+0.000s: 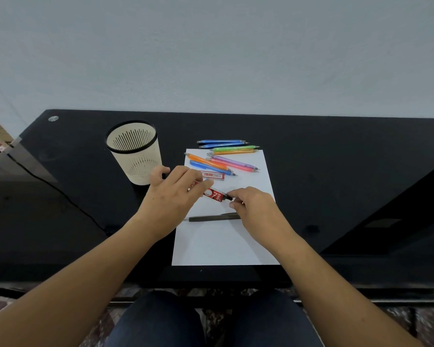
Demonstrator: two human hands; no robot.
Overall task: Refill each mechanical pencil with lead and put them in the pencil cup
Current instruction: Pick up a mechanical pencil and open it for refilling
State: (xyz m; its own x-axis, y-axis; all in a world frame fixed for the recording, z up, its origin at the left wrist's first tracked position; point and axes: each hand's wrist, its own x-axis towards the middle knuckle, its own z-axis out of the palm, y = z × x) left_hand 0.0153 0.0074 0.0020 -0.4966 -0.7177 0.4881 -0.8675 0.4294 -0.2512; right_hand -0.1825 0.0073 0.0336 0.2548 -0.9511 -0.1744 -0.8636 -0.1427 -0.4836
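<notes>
Dark denim knees [161, 321] sat closest, under the edge of the glossy black table [60, 196]. Over the white sheet of paper [223, 244], the left hand [172, 194] curled its fingers round a red lead case [214, 195], while the right hand [253, 209] pinched the case's black tip. A dark mechanical pencil [211, 218] lay on the sheet just below them. Coloured plastic pencils [226, 161] and a second red lead case [213, 175] lay at the sheet's far end; the cream slotted pencil cup [135, 154] stood upright to the left.
</notes>
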